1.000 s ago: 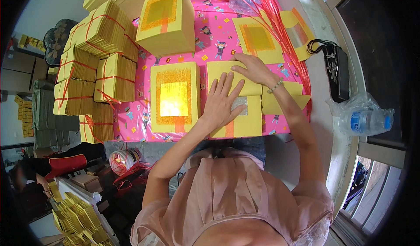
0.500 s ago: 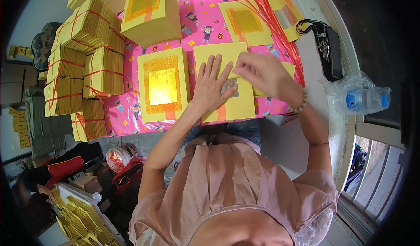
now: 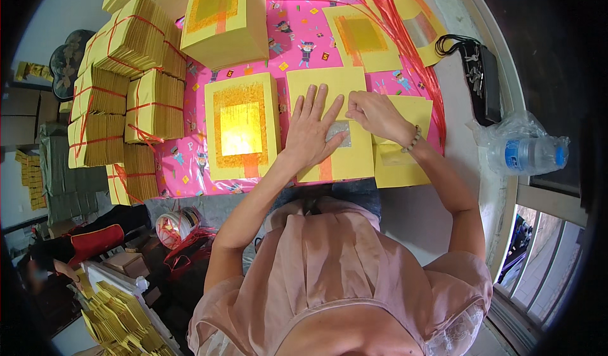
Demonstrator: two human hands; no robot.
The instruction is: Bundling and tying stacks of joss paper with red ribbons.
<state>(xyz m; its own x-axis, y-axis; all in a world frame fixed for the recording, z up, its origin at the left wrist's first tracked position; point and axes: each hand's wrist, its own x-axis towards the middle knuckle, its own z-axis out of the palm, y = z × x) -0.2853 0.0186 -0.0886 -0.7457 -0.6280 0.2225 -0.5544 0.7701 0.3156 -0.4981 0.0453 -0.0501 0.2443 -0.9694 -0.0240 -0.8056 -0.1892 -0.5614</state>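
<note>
My left hand lies flat with fingers spread on a yellow paper sheet that has a silver foil square in its middle. My right hand rests curled on the same sheet, its fingertips at the upper edge of the foil. To the left lies a stack of yellow sheets with a gold foil square. More yellow sheets lie under my right wrist. All sit on a pink patterned tablecloth.
Bundles of yellow paper tied with red string stand at the left. A thick yellow stack sits at the back, loose sheets and red strings to the right. A plastic water bottle and black pouch lie at right.
My right hand drew back from the far right sheets to the foil sheet beside my left hand. My left hand stayed flat on the sheet. The view shifted a little.
</note>
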